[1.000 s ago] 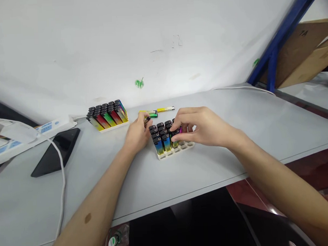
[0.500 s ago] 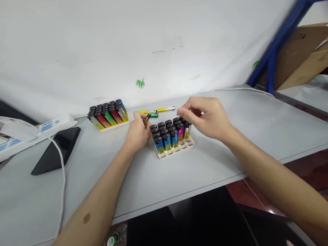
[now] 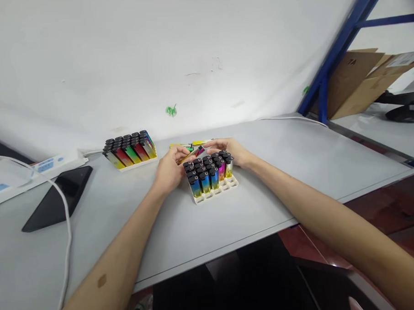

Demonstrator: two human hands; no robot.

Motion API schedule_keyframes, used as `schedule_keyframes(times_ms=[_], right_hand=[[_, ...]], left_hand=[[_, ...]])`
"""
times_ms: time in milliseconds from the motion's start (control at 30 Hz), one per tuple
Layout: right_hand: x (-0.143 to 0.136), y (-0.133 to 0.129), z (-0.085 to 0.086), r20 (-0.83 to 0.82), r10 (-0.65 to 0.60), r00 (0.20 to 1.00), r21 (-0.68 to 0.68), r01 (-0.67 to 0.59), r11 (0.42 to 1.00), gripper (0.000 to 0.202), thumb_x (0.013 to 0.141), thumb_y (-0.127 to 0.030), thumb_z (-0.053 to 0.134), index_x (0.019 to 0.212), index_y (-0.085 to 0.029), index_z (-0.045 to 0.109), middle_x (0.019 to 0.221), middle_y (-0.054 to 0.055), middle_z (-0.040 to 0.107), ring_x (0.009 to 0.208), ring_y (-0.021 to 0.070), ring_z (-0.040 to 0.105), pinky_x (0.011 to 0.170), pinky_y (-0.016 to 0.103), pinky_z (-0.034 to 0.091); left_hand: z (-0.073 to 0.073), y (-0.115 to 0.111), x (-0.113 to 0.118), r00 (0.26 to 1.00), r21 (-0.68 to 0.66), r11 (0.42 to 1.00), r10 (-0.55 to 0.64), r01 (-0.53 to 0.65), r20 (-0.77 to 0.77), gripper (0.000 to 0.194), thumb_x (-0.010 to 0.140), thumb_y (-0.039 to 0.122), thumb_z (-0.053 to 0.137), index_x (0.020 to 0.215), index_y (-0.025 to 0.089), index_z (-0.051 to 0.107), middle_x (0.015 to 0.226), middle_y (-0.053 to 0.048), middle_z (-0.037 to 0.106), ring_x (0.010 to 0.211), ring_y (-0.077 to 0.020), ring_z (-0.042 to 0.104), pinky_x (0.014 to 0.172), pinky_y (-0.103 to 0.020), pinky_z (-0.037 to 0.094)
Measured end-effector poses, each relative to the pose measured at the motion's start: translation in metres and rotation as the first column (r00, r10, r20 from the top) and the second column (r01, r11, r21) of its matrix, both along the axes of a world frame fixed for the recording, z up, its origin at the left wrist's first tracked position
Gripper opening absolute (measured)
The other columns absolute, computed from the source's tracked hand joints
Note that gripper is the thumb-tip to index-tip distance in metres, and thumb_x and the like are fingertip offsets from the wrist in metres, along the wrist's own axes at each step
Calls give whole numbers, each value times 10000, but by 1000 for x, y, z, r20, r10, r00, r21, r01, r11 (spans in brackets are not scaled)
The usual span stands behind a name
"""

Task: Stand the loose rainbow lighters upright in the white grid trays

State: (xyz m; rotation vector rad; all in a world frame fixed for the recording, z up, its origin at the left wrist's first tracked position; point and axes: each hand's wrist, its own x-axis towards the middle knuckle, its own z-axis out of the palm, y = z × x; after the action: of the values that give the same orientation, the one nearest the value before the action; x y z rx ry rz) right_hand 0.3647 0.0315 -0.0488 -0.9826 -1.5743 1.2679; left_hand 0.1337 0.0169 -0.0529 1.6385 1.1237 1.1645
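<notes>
Several black-topped lighters [image 3: 204, 180] stand upright in a white tray [image 3: 217, 192] at the middle of the table; the front row of holes is bare. Behind its left corner, my left hand [image 3: 171, 168] has its fingers closed on a lighter [image 3: 196, 152] that lies tilted, its far end pointing right. My right hand [image 3: 229, 150] is behind the tray's right side, fingers reaching left toward that lighter; its fingertips are partly hidden by the lighter tops. Yellow and green lighters [image 3: 198, 142] lie flat on the table beyond the hands.
A second tray [image 3: 139, 164] full of colourful lighters stands at the back left by the wall. Further left are a black phone [image 3: 58, 198], a white power strip [image 3: 39, 173] and a white cable [image 3: 66, 216]. Cardboard boxes [image 3: 358, 82] sit behind a blue frame [image 3: 322, 86] at the right.
My right hand has moved from above the tray to behind it, close to my left hand. The lighter at my left hand now points right. The whole view has shifted slightly.
</notes>
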Motion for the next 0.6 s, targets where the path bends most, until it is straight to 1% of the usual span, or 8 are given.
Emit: schedule_keyframes(times_ms=[67,133,267,300,367,433,500,600], right_hand=[[-1,3,-5,-55,59,997,5,-59,998,290,765,-222,808,1051,-183,774,976,47,782,863,166,704,839,330,547],[-2,4,-6,-78,74,994,-6,-74,997,252,755,-211,814,1001,-176,776,953,51,790,866,177,717,859,349,559],[-4,-2,1,-76,49,996,-57,-54,997,168,771,-260,816,876,-159,732,889,54,784,802,167,712,805,322,569],[-4,-4,3,-99,31,995,-72,-38,997,173,791,-285,803,858,-160,703,881,54,778,794,162,708,782,308,567],[-5,-7,8,-193,-38,980,-116,16,993,206,839,-331,758,852,-177,621,877,50,763,780,153,700,728,285,561],[-4,-8,12,-297,-143,944,-188,89,978,240,879,-368,708,884,-208,530,860,25,737,725,141,685,657,276,550],[-1,-8,16,-351,-250,902,-262,162,951,294,896,-416,684,902,-239,450,770,-35,673,583,111,617,531,239,485],[5,-9,21,-361,-307,881,-319,193,928,349,913,-498,660,908,-260,405,617,-108,497,387,51,358,390,179,230]], left_hand=[[2,-2,2,999,-12,999,-40,40,10,365,688,407,791,918,228,571,908,-32,753,806,-209,685,680,-298,467],[5,-5,3,996,9,997,-75,76,-42,303,690,351,742,912,229,576,879,-19,748,756,-200,664,648,-292,449],[11,-11,2,953,114,991,-37,75,-302,238,740,273,630,975,235,622,940,-21,753,696,-185,626,658,-318,468],[12,-11,1,930,172,984,14,54,-368,234,782,291,610,1007,235,643,995,-36,752,735,-194,638,697,-335,492],[12,-8,-3,867,322,947,144,19,-477,277,877,345,556,1100,229,672,1141,-77,733,938,-240,665,865,-390,522],[9,-1,-8,785,438,899,256,23,-565,366,943,364,488,1232,204,648,1319,-118,677,1235,-291,585,1078,-456,447],[4,6,-14,692,427,903,276,53,-668,475,963,332,453,1396,163,550,1516,-155,539,1433,-313,439,1192,-504,338],[-3,13,-21,578,301,952,213,60,-788,585,976,318,406,1514,89,418,1616,-204,400,1516,-337,331,1226,-533,282]])
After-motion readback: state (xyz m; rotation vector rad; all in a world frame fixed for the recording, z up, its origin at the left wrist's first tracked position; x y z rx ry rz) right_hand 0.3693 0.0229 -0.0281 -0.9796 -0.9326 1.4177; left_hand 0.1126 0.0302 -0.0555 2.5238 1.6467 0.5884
